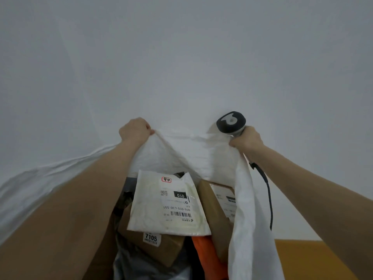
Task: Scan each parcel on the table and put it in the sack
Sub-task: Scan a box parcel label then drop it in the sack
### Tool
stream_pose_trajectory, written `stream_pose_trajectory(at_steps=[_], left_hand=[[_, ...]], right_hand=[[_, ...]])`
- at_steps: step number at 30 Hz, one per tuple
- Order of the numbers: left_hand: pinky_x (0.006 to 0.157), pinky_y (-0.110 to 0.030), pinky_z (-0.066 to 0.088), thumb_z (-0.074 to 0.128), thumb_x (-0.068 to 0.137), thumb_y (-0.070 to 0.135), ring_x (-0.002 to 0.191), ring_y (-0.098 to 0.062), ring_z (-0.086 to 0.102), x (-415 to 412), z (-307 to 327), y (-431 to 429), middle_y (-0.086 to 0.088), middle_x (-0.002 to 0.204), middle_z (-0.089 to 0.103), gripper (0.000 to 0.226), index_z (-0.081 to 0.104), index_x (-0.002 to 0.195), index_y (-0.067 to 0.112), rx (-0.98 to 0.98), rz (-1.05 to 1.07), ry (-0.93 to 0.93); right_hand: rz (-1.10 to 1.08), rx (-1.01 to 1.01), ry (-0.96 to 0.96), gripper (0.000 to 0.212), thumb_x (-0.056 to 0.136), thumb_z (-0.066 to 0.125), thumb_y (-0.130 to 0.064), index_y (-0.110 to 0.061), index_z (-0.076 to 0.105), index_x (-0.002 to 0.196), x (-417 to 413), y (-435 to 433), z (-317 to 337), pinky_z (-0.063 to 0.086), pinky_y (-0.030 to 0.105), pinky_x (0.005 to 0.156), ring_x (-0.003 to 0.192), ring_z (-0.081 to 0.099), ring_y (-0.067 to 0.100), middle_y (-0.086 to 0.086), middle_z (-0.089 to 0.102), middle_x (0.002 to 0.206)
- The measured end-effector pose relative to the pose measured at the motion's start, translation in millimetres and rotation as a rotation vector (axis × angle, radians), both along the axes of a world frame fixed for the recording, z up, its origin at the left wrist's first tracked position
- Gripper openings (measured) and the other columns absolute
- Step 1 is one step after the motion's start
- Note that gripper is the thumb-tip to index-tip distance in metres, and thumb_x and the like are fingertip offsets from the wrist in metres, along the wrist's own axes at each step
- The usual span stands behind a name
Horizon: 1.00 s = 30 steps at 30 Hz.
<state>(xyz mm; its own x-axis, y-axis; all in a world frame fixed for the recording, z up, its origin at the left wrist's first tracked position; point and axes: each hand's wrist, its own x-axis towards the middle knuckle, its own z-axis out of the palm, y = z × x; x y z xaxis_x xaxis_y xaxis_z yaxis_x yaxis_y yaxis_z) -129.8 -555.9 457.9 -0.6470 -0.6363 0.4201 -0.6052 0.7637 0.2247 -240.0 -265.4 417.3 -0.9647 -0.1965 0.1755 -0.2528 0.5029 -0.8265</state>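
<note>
A white woven sack (193, 154) is held up and open in front of me. My left hand (134, 130) grips its far rim on the left. My right hand (246, 139) grips the rim on the right together with the handle of a dark barcode scanner (231, 122), whose black cable (268, 197) hangs down. Inside the sack lie several parcels: a white padded mailer (167, 203) with a barcode label on top, a brown box (216, 211) to its right, a brown box marked 7105 (161, 247), a grey poly bag (141, 265) and an orange parcel (205, 253).
A plain white wall (181, 57) fills the upper view. The sack's near side (250, 239) hangs down on the right. A yellow-brown surface (314, 259) shows at the lower right corner. White sack fabric (40, 184) spreads to the left.
</note>
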Motion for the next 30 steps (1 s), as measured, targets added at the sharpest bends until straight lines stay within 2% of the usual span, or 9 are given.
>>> stream_pose_trajectory(at_steps=[4,7,10,12,16,21,26,28,30], left_hand=[[0.080,-0.031,0.042,0.062,0.089,0.038,0.105,-0.027,0.062,4.0,-3.5,-4.7,-0.005,0.111,0.068,0.022,0.071,0.105,0.026,0.002,0.004,0.033],[0.088,-0.033,0.042,0.058,0.092,0.031,0.115,-0.026,0.057,7.1,-10.4,2.7,-0.003,0.123,0.063,0.024,0.066,0.115,0.028,0.026,-0.037,-0.059],[0.100,-0.036,0.038,0.057,0.093,0.026,0.129,-0.024,0.045,17.5,-7.3,20.4,-0.003,0.140,0.049,0.043,0.050,0.136,0.024,0.036,-0.094,-0.159],[0.103,-0.039,0.037,0.059,0.092,0.026,0.132,-0.025,0.040,29.3,-1.7,33.5,-0.006,0.145,0.043,0.050,0.045,0.140,0.020,0.033,-0.119,-0.196],[0.103,-0.040,0.040,0.060,0.092,0.027,0.130,-0.026,0.042,65.5,-1.2,69.0,-0.007,0.143,0.045,0.048,0.049,0.137,0.017,0.025,-0.098,-0.190],[0.101,-0.036,0.040,0.060,0.092,0.031,0.123,-0.025,0.049,116.7,-11.5,133.5,-0.007,0.135,0.054,0.041,0.056,0.129,0.013,0.070,-0.115,-0.174],[0.091,-0.032,0.043,0.060,0.089,0.047,0.112,-0.019,0.056,171.4,-31.2,207.5,-0.002,0.125,0.062,0.042,0.064,0.118,0.018,0.154,-0.208,-0.261],[0.086,-0.029,0.043,0.058,0.084,0.059,0.105,-0.014,0.056,193.7,-39.0,231.7,0.005,0.123,0.061,0.049,0.064,0.117,0.023,0.205,-0.235,-0.316],[0.085,-0.026,0.043,0.056,0.079,0.068,0.105,-0.012,0.054,215.9,-44.4,249.0,0.009,0.120,0.060,0.058,0.063,0.120,0.027,0.267,-0.266,-0.360]], right_hand=[[-0.062,-0.058,0.008,0.015,0.075,0.059,-0.008,-0.019,0.052,0.083,1.7,2.0,3.5,0.038,0.025,0.054,0.068,0.055,0.020,0.001,0.057,0.075],[-0.034,-0.058,-0.035,0.017,0.076,0.064,-0.009,-0.015,0.057,0.090,4.3,12.7,-3.6,0.047,0.030,0.062,0.074,0.057,0.022,0.002,0.059,0.079],[0.037,-0.076,-0.070,0.029,0.080,0.072,-0.018,-0.013,0.061,0.107,11.1,26.2,-9.7,0.052,0.037,0.082,0.089,0.059,0.024,0.004,0.064,0.093],[0.066,-0.089,-0.070,0.033,0.081,0.074,-0.023,-0.012,0.061,0.110,17.6,39.1,-7.2,0.049,0.035,0.080,0.090,0.058,0.025,0.003,0.062,0.091],[0.099,-0.064,-0.089,0.032,0.084,0.072,-0.024,-0.006,0.061,0.109,39.5,74.5,-2.9,0.040,0.031,0.072,0.079,0.054,0.021,0.003,0.057,0.082],[0.219,-0.057,-0.223,0.036,0.087,0.070,-0.024,0.000,0.059,0.113,88.7,120.5,-17.2,0.041,0.032,0.079,0.090,0.052,0.026,0.009,0.056,0.094],[0.262,-0.050,-0.448,0.026,0.088,0.066,-0.027,-0.004,0.053,0.085,157.4,126.8,-42.6,0.051,0.034,0.089,0.090,0.061,0.029,0.007,0.055,0.075],[0.276,-0.146,-0.482,0.019,0.087,0.066,-0.022,-0.006,0.056,0.083,179.3,118.3,-52.8,0.053,0.037,0.092,0.092,0.064,0.028,0.009,0.062,0.081],[0.248,-0.256,-0.510,0.014,0.083,0.068,-0.010,-0.007,0.059,0.094,195.3,110.5,-57.8,0.055,0.038,0.085,0.093,0.065,0.029,0.013,0.066,0.097]])
